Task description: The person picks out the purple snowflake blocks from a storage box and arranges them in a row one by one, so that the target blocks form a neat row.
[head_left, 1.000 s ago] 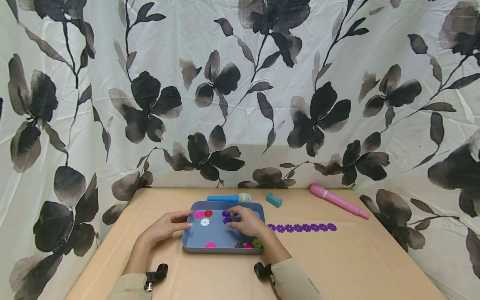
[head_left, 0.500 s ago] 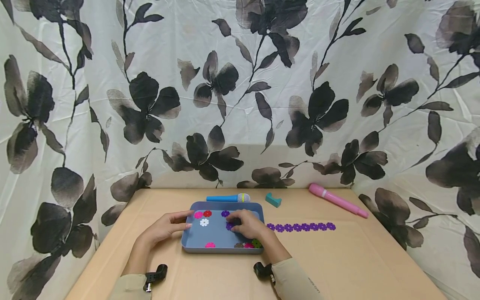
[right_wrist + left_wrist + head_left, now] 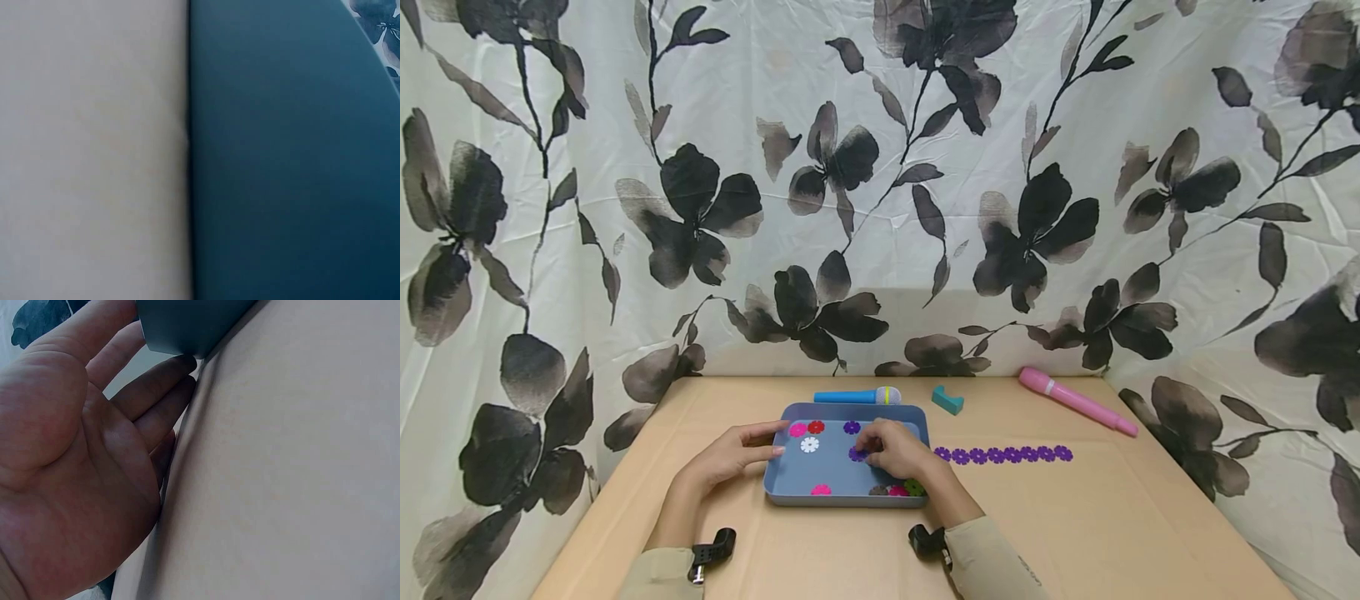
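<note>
A blue-grey tray point(image 3: 805, 479) holds several flower-shaped pieces. My left hand point(image 3: 730, 454) touches its left side in the head view, thumb and forefinger at the rim; in the left wrist view the fingers are fairly straight beside the tray's corner point(image 3: 181, 328). Over the right half of the tray, my right hand point(image 3: 898, 450) has its thumb and fingertips drawn together on a purple flower piece point(image 3: 856, 455), partly covering it. Another purple flower piece point(image 3: 852, 427) lies just behind. In the right wrist view only the tray's outer wall point(image 3: 294, 156) and the table show; the hand is out of sight.
Pink point(image 3: 797, 430), red point(image 3: 816, 427) and white point(image 3: 808, 445) flower pieces lie at the tray's left; others sit along its front. A purple flower row point(image 3: 996, 456) extends right. Behind are a blue toy microphone point(image 3: 850, 397), teal block point(image 3: 947, 401) and pink microphone point(image 3: 1075, 403).
My right fingertips have shifted slightly forward-to-near in the tray and drawn closer together, and one purple flower piece has slid toward the near side with them. The left hand stays put.
</note>
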Available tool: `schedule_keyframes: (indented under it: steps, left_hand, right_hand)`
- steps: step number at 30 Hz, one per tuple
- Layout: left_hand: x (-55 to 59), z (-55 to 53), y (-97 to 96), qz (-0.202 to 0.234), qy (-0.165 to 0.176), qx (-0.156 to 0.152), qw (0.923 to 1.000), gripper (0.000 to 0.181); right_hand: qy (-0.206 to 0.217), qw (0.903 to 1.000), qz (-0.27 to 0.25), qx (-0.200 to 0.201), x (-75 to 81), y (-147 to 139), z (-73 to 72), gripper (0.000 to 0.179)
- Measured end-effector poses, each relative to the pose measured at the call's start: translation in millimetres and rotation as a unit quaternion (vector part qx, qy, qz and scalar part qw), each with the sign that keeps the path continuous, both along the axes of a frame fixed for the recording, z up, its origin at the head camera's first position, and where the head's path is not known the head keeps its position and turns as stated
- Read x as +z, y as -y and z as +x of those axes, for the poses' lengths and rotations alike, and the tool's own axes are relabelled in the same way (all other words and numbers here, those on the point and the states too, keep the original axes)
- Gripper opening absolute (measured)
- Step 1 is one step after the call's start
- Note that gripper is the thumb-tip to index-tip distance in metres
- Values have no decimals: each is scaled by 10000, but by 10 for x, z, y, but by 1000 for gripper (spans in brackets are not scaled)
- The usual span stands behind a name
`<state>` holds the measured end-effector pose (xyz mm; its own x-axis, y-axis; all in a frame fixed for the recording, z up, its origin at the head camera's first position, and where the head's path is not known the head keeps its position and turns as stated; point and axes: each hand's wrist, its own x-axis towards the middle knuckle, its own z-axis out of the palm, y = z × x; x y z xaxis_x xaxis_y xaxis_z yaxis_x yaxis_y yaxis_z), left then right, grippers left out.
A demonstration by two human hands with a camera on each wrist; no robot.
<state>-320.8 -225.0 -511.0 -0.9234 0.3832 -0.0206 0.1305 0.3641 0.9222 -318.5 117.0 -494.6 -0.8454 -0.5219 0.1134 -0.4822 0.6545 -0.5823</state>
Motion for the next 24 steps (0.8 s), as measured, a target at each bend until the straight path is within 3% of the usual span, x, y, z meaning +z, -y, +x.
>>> schedule_keyframes:
  steps: [5, 14, 24]
  left_hand:
    - [-5, -4, -7, 32, 33, -5, 10000, 59]
    - [2, -7, -5, 28, 31, 2, 10000, 60]
    - [2, -7, 3, 6, 11, -50, 10000, 60]
  right_hand:
    - [-42, 10000, -46, -31, -10, -12, 3, 17]
    - [-205, 9990, 122, 375, -34, 13, -23, 15]
    - [68, 9996, 48, 283, -33, 40, -1, 12]
